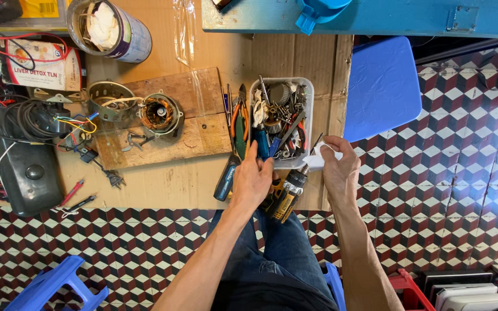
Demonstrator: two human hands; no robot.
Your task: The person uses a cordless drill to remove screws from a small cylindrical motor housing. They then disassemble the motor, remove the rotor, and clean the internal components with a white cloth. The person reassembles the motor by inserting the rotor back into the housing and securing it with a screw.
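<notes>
Head view, person seated, both bare arms reaching forward over a sheet of cardboard (162, 184) on a patterned tile floor (462, 173).

Left hand (252, 178) reaches into the near edge of a clear plastic tray (310, 92); fingers extend onto a blue-handled tool (262, 145) in the tray. Whether they are closed around it cannot be told, the back of the hand hides the fingertips.

Right hand (338, 167) sits at the tray's near right corner, thumb and fingers pinched together on a small white piece (317, 161), paper or cloth, hard to tell.

Tray is packed with mixed metal bits, screws, screwdriver shafts, some red wire. Pliers with orange-green handles (238, 124) lie just left of it.

A yellow-and-black cordless drill (283, 196) lies between the two hands, partly under the left hand, chuck pointing toward the tray. A dark blue screwdriver handle (225, 178) lies just left of the left hand.

Further left: a wooden board (203, 132) carrying an opened motor with copper windings (158, 114).
</notes>
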